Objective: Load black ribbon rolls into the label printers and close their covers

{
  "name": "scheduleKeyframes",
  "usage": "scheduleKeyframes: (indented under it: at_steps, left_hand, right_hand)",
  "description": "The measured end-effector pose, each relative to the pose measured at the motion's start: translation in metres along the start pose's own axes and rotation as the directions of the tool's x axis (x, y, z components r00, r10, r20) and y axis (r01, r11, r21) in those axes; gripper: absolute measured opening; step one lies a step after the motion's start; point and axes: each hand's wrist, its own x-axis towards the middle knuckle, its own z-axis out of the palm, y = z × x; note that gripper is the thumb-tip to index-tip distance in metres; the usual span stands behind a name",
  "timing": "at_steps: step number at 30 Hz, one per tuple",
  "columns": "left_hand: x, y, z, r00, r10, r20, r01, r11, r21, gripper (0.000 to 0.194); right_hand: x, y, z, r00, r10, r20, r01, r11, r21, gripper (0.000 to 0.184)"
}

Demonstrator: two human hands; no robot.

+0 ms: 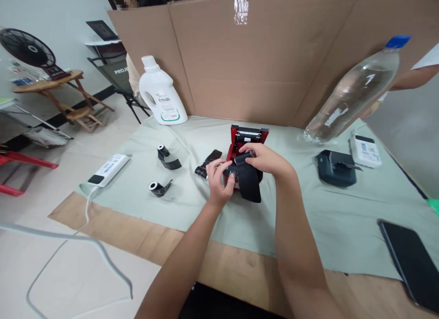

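Observation:
A small red printer [233,134] stands on the cloth in front of me with its lid tipped up, showing a black roller inside the lid. My right hand [269,159] is closed on a black label roll [249,184] at the printer's opening, and the loose strip hangs down over the front. Curled around the printer's left side is my left hand [219,184], its thumb and fingers at the front edge; the part beneath them is hidden. Just behind that hand lies a black patterned strip [214,156].
Two small black rolls [156,187] lie to the left near a white power bank [109,169]. A white jug [163,94] and a large clear bottle [356,90] stand by the cardboard wall [260,58]. At right are a dark device [336,168], a white box [366,150] and a phone [411,264].

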Motion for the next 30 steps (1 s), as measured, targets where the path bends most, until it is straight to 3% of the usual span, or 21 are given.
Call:
scheduleKeyframes:
  at_steps: [4, 7, 11, 13, 22, 30]
  left_hand:
    - [-0.001, -0.002, -0.001, 0.999, -0.033, 0.015, 0.032, 0.999, 0.029, 0.032]
    - [0.002, -0.005, -0.005, 0.994, 0.006, 0.105, -0.009, 1.0, 0.027, 0.035]
    - [0.007, -0.009, -0.012, 0.938, 0.168, 0.302, -0.175, 0.985, -0.003, 0.048]
    - [0.009, -0.01, -0.014, 0.911, 0.228, 0.343, -0.242, 0.97, -0.002, 0.048]
    - [0.007, -0.001, -0.007, 0.931, 0.267, 0.251, -0.272, 0.962, -0.014, 0.023]
    - [0.009, 0.004, -0.004, 0.987, 0.064, 0.144, -0.056, 0.997, -0.057, 0.023]
  right_hand:
    - [0.002, -0.007, 0.009, 0.998, 0.026, -0.052, -0.037, 0.974, -0.223, 0.039]
    - [0.0, -0.013, 0.013, 0.99, 0.072, -0.12, -0.107, 0.94, -0.323, 0.038]
    - [-0.001, -0.012, 0.01, 0.988, 0.094, -0.123, -0.119, 0.969, -0.216, 0.035]
    - [0.0, -0.01, 0.009, 0.985, 0.112, -0.127, -0.134, 0.975, -0.179, 0.034]
    - [-0.001, -0.019, 0.017, 0.979, 0.099, -0.176, -0.156, 0.924, -0.35, 0.049]
    - [0.003, -0.014, 0.018, 0.969, 0.175, -0.175, -0.23, 0.897, -0.377, 0.041]
